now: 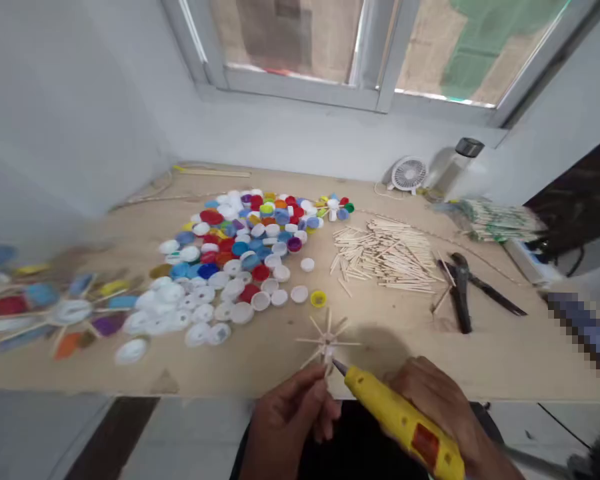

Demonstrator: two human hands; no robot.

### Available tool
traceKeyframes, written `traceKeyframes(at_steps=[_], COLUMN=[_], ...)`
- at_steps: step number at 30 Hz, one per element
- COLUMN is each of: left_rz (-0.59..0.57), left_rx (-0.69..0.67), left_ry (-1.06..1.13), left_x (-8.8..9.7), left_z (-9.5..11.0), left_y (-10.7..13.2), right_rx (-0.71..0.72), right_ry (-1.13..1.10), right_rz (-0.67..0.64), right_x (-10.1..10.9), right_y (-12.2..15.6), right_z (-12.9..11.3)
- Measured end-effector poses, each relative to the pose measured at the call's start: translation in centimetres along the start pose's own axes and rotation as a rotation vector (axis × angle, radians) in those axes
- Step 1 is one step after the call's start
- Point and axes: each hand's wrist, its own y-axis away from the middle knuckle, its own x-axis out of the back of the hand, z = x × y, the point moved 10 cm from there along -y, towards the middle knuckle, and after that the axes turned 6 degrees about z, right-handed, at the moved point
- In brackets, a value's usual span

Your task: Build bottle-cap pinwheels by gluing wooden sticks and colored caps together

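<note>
Between the fingertips of my left hand [293, 417], closed in a pinch, is one stick of a star of small wooden sticks [329, 341]. Its sticks spread outward from a small centre near the table's front edge. My right hand [433, 400] is wrapped round a yellow glue gun [397, 410], its dark nozzle pointing up-left at the star's near side, close to the centre. Whether the nozzle touches the star, I cannot tell. A yellow bottle cap [318, 298] lies just beyond the star.
Many coloured bottle caps [250, 247] spread over the left-centre table [260, 370]. Loose wooden sticks [387, 257] are heaped right of centre, beside pliers [460, 290]. Cap-and-stick flowers [73, 311] lie at left. A small fan [409, 175] and bottle [453, 170] stand behind.
</note>
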Motion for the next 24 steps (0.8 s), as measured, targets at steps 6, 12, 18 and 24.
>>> traceKeyframes(at_steps=[6, 12, 18, 24], left_rz=[-0.01, -0.018, -0.018, -0.015], left_rx=[0.02, 0.01, 0.011, 0.008], left_ry=[-0.012, -0.014, -0.014, -0.03], left_x=[-0.12, -0.14, -0.04, -0.02], left_z=[-0.12, -0.08, -0.36, -0.36], left_y=[0.24, 0.19, -0.05, -0.01], right_rx=[-0.048, -0.052, -0.024, -0.056], right_ry=[0.015, 0.028, 0.033, 0.03], right_rz=[0.024, -0.028, -0.022, -0.011], right_x=[-0.33, -0.39, -0.28, -0.02], right_y=[0.4, 0.54, 0.47, 0.36], right_z=[0.66, 1.07, 0.67, 0.37])
